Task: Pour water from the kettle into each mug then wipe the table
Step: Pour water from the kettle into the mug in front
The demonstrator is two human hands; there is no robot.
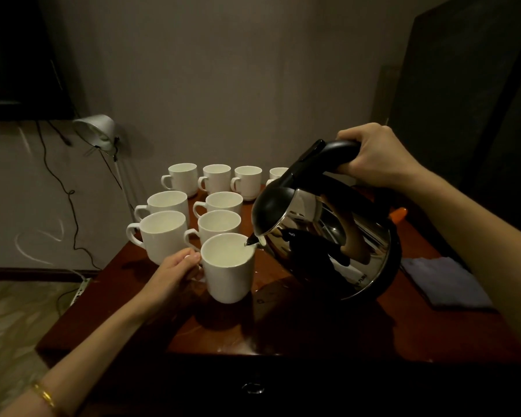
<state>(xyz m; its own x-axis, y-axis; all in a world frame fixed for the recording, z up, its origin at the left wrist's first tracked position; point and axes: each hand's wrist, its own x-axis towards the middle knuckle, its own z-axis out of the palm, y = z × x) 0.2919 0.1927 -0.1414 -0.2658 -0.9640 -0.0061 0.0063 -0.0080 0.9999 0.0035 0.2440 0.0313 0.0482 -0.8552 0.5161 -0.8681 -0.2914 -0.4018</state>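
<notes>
Pouring: right hand (376, 155) wraps kettle (328, 236) handle, kettle tilted left, spout over right rim of nearest mug (227, 267). Left hand (178, 267) pinches that mug's handle at near-left of table (313, 326). Other mugs lie farther, left of spout; cloth (445, 281) right.

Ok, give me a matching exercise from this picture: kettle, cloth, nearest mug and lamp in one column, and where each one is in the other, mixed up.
Things:
1. kettle
2. cloth
3. nearest mug
4. lamp

Places:
A. flat on the table's right side
B. left of the table, by the wall
C. tilted in the right hand
D. handle held by the left hand

Pairs: 1-C, 2-A, 3-D, 4-B
</notes>
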